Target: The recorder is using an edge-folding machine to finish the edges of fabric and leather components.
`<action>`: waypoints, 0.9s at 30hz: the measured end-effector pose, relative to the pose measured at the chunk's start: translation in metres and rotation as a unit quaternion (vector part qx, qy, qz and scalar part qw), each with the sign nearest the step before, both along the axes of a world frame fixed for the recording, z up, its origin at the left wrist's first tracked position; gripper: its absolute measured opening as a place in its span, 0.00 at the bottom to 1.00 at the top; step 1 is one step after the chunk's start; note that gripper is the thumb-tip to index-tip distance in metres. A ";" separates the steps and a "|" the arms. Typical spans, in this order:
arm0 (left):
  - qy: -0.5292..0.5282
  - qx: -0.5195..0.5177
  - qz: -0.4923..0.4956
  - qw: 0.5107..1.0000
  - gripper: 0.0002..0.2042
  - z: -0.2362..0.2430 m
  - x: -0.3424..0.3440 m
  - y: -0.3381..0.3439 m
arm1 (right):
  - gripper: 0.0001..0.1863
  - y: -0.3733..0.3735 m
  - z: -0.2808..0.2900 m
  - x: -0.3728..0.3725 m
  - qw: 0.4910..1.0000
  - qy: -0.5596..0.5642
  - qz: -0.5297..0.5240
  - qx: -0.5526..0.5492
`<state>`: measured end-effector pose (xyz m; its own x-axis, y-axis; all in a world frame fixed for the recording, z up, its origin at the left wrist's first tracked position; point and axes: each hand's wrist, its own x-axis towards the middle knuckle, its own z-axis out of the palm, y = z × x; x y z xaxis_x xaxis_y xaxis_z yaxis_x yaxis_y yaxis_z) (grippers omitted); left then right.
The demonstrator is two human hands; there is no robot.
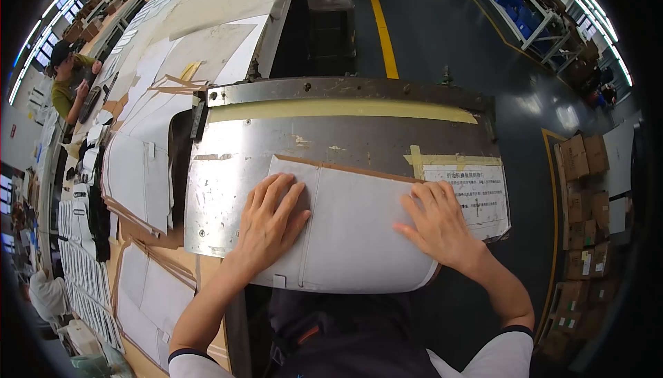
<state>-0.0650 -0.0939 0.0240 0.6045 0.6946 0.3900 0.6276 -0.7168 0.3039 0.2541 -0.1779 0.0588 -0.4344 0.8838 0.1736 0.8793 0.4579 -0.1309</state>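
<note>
A pale grey-white flat panel [359, 233] with a brown edge strip and a vertical seam lies on the steel plate of a bench machine [290, 136]. Its rounded near edge hangs over the front of the plate, towards my body. Flat on the panel's left part rests my left hand [273, 219], open, fingers pointing away and thumb apart near the seam. My right hand [440, 223] lies over the upper right corner, open, its fingers slightly bent and the thumb on the panel. The panel's underside is hidden.
Stacks of similar panels [141, 178] lie on the long table at left, with more [152, 288] nearer. A taped paper sheet [473, 195] covers the plate's right side. A co-worker [65, 81] sits at far left. Cardboard boxes [587, 233] stand at right; a stool [330, 15] is beyond.
</note>
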 end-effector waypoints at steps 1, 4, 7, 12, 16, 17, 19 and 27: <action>0.001 -0.004 -0.001 1.000 0.24 0.000 -0.001 -0.001 | 0.24 -0.004 0.000 -0.003 1.000 0.017 -0.007 0.002; -0.022 -0.001 -0.005 1.000 0.24 -0.002 -0.004 0.000 | 0.23 0.011 -0.002 -0.018 0.995 0.093 -0.004 0.029; -0.009 0.003 0.020 1.000 0.21 -0.005 -0.004 0.006 | 0.22 0.046 -0.012 -0.047 0.985 0.161 0.030 0.055; -0.014 0.020 0.048 0.999 0.26 -0.007 -0.003 0.015 | 0.22 0.083 -0.029 -0.079 0.978 0.188 0.047 0.071; 0.034 0.002 0.063 0.997 0.29 0.001 0.001 0.020 | 0.22 0.088 -0.043 -0.080 0.979 0.156 0.064 0.115; 0.055 0.001 0.063 0.996 0.30 0.003 0.004 0.021 | 0.22 0.087 -0.045 -0.077 0.980 0.154 0.062 0.112; 0.075 -0.004 0.061 0.995 0.31 0.006 0.010 0.024 | 0.22 0.083 -0.047 -0.069 0.981 0.105 0.068 0.146; 0.092 0.014 -0.027 0.995 0.32 0.001 0.017 0.031 | 0.23 0.072 -0.042 -0.055 0.985 0.074 0.078 0.138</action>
<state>-0.0481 -0.0625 0.0248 0.7040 0.6487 0.2891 0.6302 -0.7583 0.1670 0.1988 -0.1054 0.0164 -0.5128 0.7185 0.4698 0.7765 0.6216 -0.1030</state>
